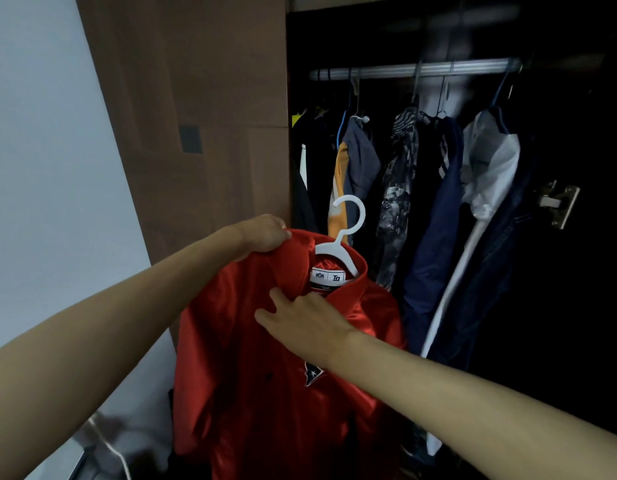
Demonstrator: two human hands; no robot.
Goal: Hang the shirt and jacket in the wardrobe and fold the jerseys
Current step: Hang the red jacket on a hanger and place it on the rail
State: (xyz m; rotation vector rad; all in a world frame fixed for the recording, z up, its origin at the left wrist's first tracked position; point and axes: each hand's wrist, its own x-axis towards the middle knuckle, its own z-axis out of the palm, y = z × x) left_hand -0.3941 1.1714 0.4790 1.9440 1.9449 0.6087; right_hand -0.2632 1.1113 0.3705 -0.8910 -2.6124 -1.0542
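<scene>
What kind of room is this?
Probably a bedroom, at an open wardrobe: clothes hang from a rail, and a red jacket on a white hanger is held before it.

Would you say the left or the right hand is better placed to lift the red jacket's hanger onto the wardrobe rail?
Probably the right hand. It rests at the collar just below the white hanger, on the side nearer the rail. The left hand is shut on the red jacket at its shoulder, holding it up.

Wardrobe rail (414,69) carries hung clothes (435,202) on hangers; red jacket (251,375) off it.
</scene>
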